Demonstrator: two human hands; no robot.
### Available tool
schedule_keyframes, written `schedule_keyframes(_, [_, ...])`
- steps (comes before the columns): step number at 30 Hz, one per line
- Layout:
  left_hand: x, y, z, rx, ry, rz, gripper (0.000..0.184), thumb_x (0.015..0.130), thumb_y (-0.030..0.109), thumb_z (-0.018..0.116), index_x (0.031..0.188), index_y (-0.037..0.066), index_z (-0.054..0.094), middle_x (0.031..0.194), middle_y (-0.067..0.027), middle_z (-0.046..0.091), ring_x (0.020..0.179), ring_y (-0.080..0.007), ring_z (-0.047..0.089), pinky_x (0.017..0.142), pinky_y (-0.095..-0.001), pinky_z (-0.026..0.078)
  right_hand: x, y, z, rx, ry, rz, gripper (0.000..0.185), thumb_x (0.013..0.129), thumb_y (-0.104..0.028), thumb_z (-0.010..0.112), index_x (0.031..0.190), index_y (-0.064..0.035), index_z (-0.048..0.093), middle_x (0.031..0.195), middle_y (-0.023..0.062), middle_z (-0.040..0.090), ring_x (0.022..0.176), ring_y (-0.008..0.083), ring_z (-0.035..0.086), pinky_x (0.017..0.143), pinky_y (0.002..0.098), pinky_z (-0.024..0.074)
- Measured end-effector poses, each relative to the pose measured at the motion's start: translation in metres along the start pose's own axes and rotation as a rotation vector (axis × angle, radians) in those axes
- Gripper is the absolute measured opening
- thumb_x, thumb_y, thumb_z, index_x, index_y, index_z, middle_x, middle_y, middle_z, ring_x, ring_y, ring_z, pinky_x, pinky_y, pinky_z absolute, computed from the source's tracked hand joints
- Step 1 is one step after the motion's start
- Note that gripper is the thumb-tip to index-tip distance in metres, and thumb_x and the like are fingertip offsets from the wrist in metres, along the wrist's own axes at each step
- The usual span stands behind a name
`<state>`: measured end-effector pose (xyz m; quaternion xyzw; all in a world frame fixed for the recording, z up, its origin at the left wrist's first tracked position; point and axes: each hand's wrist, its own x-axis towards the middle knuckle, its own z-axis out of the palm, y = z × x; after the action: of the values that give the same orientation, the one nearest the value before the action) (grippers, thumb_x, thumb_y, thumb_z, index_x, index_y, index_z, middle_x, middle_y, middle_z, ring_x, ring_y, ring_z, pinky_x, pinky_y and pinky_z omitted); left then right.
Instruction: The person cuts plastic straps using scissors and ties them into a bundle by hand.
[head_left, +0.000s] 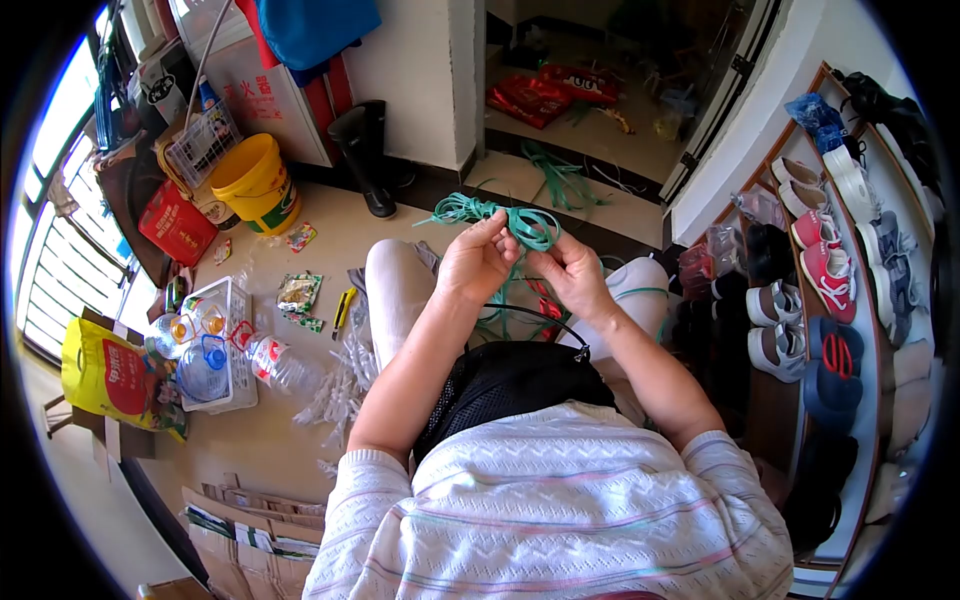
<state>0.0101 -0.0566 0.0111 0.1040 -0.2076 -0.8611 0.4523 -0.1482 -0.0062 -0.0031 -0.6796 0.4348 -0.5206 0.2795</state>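
A looped bundle of green plastic strap (532, 226) is held up between both hands, above the gap between the knees. My left hand (480, 262) pinches the middle of the bundle, its fingers curled in. On the right side, my right hand (575, 277) has thumb and fingers closed at the lower edge of the loops. Loose strap ends stick out to the left of the bundle, and some strands hang down toward the lap. More green strap (562, 178) lies on the floor near the doorway.
A yellow bucket (255, 185), black boots (362, 155) and a white basket of plastic bottles (235, 350) stand on the left. A yellow cutter (343, 312) lies by the left knee. Flattened cardboard (250, 545) is at lower left. A shoe rack (868, 400) lines the right.
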Motion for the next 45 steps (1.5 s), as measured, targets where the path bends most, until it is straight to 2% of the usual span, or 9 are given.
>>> schedule_keyframes(6, [-0.019,0.0,0.007,0.554,0.049,-0.032,0.017,0.079,0.018,0.067,0.08,0.003,0.059,0.072,-0.0025,0.059,0.061,-0.0108,0.055,0.052,-0.0235,0.041,0.028,-0.001,-0.052,-0.126,-0.406,0.208,0.01,0.084,-0.011,0.061,0.084,-0.0013,0.063,0.07,-0.0034,0.059,0.063,0.0029,0.048,0.056,0.0205,0.0402])
schedule_keyframes(10, [-0.014,0.0,-0.01,1.212,0.111,-0.017,0.024,0.072,0.019,0.07,0.081,-0.001,0.061,0.065,-0.0024,0.058,0.058,-0.009,0.055,0.048,-0.0242,0.04,0.041,-0.021,-0.069,-0.502,-0.35,0.172,0.017,0.08,-0.016,0.064,0.077,0.0002,0.062,0.061,0.0005,0.059,0.059,0.0062,0.052,0.054,0.0231,0.0419])
schedule_keyframes(13, [0.001,-0.006,-0.028,1.279,0.261,0.276,0.022,0.072,0.018,0.07,0.079,-0.001,0.061,0.061,-0.003,0.057,0.056,-0.0089,0.054,0.049,-0.0252,0.041,0.039,-0.031,-0.056,-0.267,-0.266,0.277,0.021,0.082,-0.019,0.063,0.077,0.0011,0.06,0.06,0.0002,0.056,0.055,0.0055,0.048,0.05,0.0234,0.0392])
schedule_keyframes(19, [0.013,-0.001,-0.02,0.616,0.353,0.426,0.018,0.08,0.013,0.066,0.079,0.001,0.051,0.066,-0.0038,0.056,0.054,-0.0097,0.053,0.046,-0.0216,0.043,-0.003,-0.037,0.022,0.417,-0.185,0.403,0.025,0.095,-0.026,0.041,0.092,-0.0038,0.054,0.055,-0.003,0.042,0.043,0.0033,0.033,0.039,0.0181,0.0252])
schedule_keyframes(25, [0.005,0.009,-0.005,0.091,0.167,0.127,0.017,0.087,0.02,0.057,0.088,0.003,0.053,0.071,-0.0022,0.056,0.069,-0.0153,0.06,0.059,-0.0263,0.048,0.006,-0.022,0.027,0.375,-0.113,0.444,0.021,0.09,-0.026,0.054,0.094,-0.0054,0.055,0.058,-0.0025,0.046,0.048,0.0039,0.039,0.042,0.0193,0.0296])
schedule_keyframes(29, [0.002,0.006,-0.011,0.027,0.108,-0.056,0.018,0.087,0.022,0.055,0.085,0.004,0.056,0.071,-0.0013,0.055,0.065,-0.014,0.055,0.06,-0.0268,0.044,0.015,-0.025,-0.001,-0.039,-0.051,0.039,0.047,0.082,-0.012,0.062,0.125,-0.0106,0.043,0.093,0.0085,0.064,0.074,0.0147,0.063,0.065,0.0253,0.0493])
schedule_keyframes(36, [-0.005,-0.001,-0.024,0.176,0.001,-0.248,0.021,0.084,0.027,0.053,0.082,0.006,0.054,0.068,-0.0033,0.054,0.063,-0.0177,0.05,0.06,-0.0312,0.04,0.015,-0.03,-0.023,-0.274,-0.186,-0.232,0.03,0.081,-0.002,0.057,0.11,-0.0084,0.059,0.106,0.0073,0.063,0.096,0.0216,0.062,0.083,0.0269,0.0481])
schedule_keyframes(42, [-0.016,0.002,-0.011,0.356,-0.094,-0.247,0.033,0.088,0.035,0.05,0.094,0.003,0.056,0.077,-0.0067,0.059,0.068,-0.0192,0.054,0.059,-0.0286,0.042,0.013,-0.039,-0.02,-0.097,-0.035,-0.153,0.022,0.085,-0.006,0.058,0.107,-0.004,0.058,0.093,0.0034,0.063,0.079,0.0119,0.059,0.071,0.0228,0.0471])
schedule_keyframes(45, [-0.03,0.011,0.002,0.682,-0.074,-0.133,0.033,0.086,0.03,0.056,0.101,0.0,0.057,0.08,-0.008,0.061,0.071,-0.0187,0.058,0.062,-0.0302,0.045,0.018,-0.031,-0.029,0.325,0.004,0.214,0.01,0.086,-0.014,0.059,0.091,-0.0059,0.063,0.064,-0.0028,0.053,0.054,0.004,0.045,0.048,0.0177,0.0353])
